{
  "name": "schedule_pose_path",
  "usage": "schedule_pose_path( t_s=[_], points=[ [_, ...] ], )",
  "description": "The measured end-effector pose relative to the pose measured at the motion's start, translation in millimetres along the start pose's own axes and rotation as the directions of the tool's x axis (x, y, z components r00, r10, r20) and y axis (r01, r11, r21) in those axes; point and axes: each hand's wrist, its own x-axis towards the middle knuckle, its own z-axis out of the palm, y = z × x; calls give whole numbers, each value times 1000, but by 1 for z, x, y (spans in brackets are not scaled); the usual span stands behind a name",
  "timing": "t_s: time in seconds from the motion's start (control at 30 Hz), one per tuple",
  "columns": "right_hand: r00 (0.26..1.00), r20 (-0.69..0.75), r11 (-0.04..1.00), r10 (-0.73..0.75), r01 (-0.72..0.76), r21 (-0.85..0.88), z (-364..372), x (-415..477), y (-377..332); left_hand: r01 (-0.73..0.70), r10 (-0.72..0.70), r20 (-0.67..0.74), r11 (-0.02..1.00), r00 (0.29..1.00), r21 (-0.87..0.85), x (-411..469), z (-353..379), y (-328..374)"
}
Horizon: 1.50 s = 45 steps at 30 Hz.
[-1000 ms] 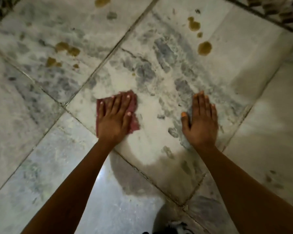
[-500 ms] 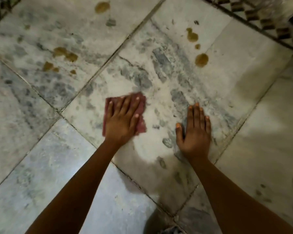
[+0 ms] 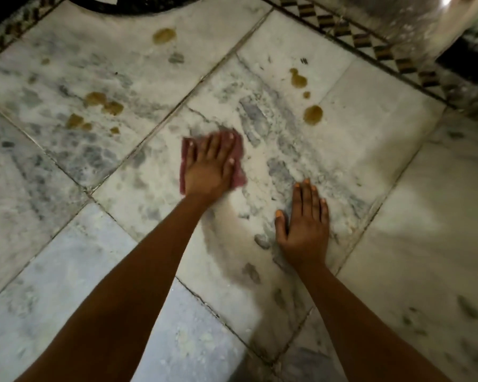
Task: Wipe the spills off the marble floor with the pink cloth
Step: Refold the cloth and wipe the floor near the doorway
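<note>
My left hand presses flat on the pink cloth, which lies on the white marble floor in the middle of the view. Most of the cloth is hidden under the palm and fingers. My right hand rests flat on the floor to the right and nearer, fingers spread, holding nothing. Brown spills lie beyond the cloth to the right, with a smaller spill above them. More brown spills dot the tile to the left, and one spill lies farther back.
A patterned dark-and-tan border strip runs diagonally across the upper right. A dark curved inlay sits at the top edge. Grout lines cross the floor between large tiles.
My left hand has slid the cloth forward and to the right across the tile. My right hand stays flat on the floor. The head view has shifted forward, showing more of the border.
</note>
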Motion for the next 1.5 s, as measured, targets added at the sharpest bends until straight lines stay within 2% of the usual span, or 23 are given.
schedule_pose_path(
  t_s=[0.07,0.13,0.27,0.33,0.37,0.43,0.5,0.57,0.63,0.7,0.77,0.83,0.9,0.97,1.07,1.13,1.2,1.27,1.37,1.5],
  points=[
    [1000,10,1000,-3,4,-8,-1,1,0,-165,164,45,986,985,17,-47,2,-7],
    [1000,12,1000,-10,10,0,-1,2,0,-187,183,59,979,981,78,-88,5,-43],
    [1000,-26,999,0,-1,-54,-6,26,11,131,-134,23,988,991,85,-91,-6,-121],
    [999,-35,996,24,-27,-79,-7,47,19,275,-275,-35,961,961,10,-55,-14,-130],
    [999,-27,996,33,-35,-84,-6,55,22,297,-297,-48,955,954,-14,-36,-18,-125],
    [999,11,996,53,-52,-79,-3,62,24,208,-208,-47,978,977,-4,-6,-16,-100],
    [998,25,995,60,-58,-79,-3,64,24,20,-20,-27,1000,999,-14,1,-6,-57],
    [998,26,995,65,-63,-80,-6,64,23,-184,184,-1,982,983,-31,-14,4,-15],
    [998,20,994,67,-65,-83,-6,66,24,-304,304,12,952,952,-19,-28,7,0],
    [997,27,995,70,-68,-75,-5,64,24,-299,299,-15,954,954,30,-16,5,-16],
    [997,12,996,70,-69,-61,-2,62,26,-159,163,-47,984,986,76,23,2,-29],
    [998,-19,997,68,-69,-41,-1,62,26,10,-7,-76,999,997,35,68,-5,-25],
    [997,-38,997,68,-69,-35,-2,63,27,78,-78,-59,997,995,-4,113,-11,1],
    [997,-32,997,66,-67,-27,-3,62,25,24,-24,-28,1000,999,-1,134,-11,38],
    [997,-31,998,64,-64,1,-12,67,24,-163,163,8,987,987,10,112,2,73],
    [997,-80,999,15,-17,-34,-26,86,33,-308,307,36,951,951,30,78,4,65],
    [992,-115,996,50,-58,-71,-36,113,53,-342,341,34,939,939,42,63,6,39],
    [984,-93,985,152,-159,-71,-39,129,67,-243,243,1,968,970,64,72,1,15],
    [979,40,976,202,-197,-96,-19,134,75,-78,82,-51,993,995,92,121,-2,0],
    [981,7,980,193,-192,-54,-13,133,77,-12,15,-41,999,999,52,197,-10,4]
  ],
)
